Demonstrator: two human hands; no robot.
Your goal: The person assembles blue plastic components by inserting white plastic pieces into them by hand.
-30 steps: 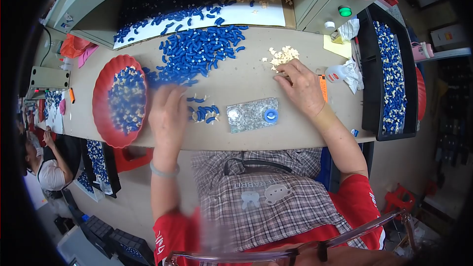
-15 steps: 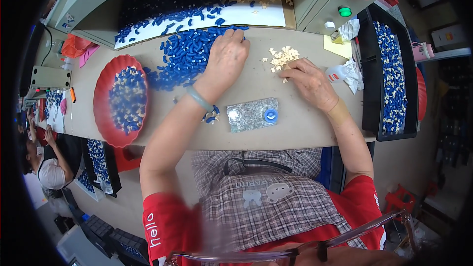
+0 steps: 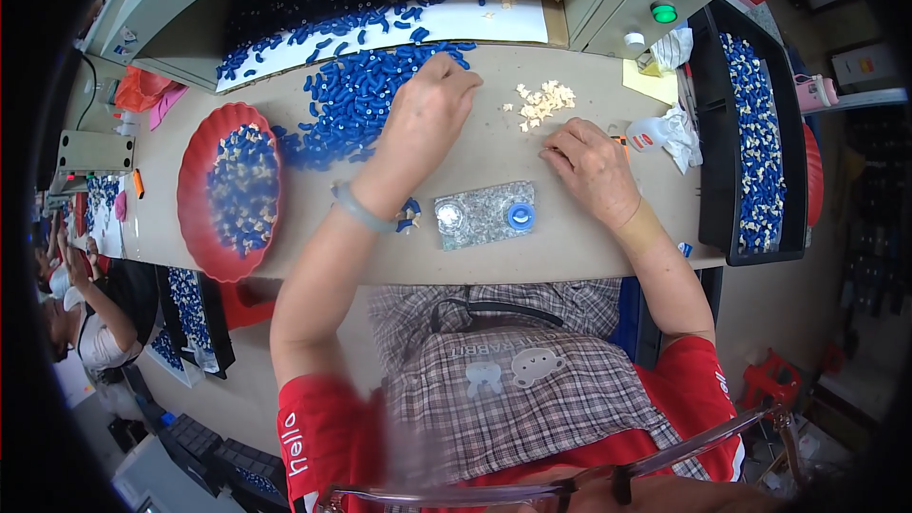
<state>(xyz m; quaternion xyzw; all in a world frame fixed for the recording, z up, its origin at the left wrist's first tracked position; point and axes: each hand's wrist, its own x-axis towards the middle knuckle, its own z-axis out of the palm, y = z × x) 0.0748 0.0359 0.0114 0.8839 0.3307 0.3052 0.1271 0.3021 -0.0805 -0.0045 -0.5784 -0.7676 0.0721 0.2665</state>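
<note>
At the right edge of a pile of curved blue plastic pieces, my left hand is closed, fingertips together; whatever they hold is hidden. My right hand is just nearer me than a small heap of cream-coloured pieces. Its thumb and fingers are pinched, and anything between them is too small to make out. Between my forearms lies a clear, glittery block with a round blue part on its right side. A few joined blue and cream pieces lie beside my left wrist.
A red scalloped bowl of blue and cream pieces stands at left. A black tray with more is at right. A white bottle and crumpled tissue lie by my right hand. A machine housing borders the far side.
My right hand has drawn back toward me from the cream heap. My left hand has shifted slightly down and left, still beside the blue pile.
</note>
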